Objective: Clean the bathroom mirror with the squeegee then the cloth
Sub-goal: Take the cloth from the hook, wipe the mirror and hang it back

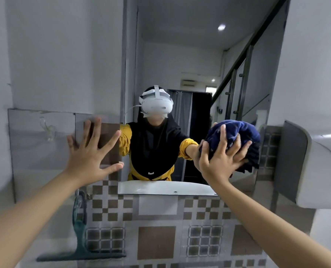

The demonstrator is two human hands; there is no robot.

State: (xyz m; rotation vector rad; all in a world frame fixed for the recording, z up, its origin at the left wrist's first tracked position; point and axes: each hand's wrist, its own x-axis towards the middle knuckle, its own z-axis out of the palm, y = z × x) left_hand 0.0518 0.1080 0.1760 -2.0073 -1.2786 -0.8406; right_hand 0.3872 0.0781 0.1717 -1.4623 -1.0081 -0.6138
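At the mirror's lower right, our right hand presses the bunched dark blue cloth against the glass, fingers spread and curled over the wad. Our left hand lies flat with straight, splayed fingers on the tiled wall just left of the mirror edge. The squeegee hangs on the wall below, untouched, so we judge the cloth stage underway. Risks: the wad is loose and could slip from the fingers mid-wipe; bunched cloth may leave streaks or miss the edges; bare fingertips overlapping it could smudge the glass.
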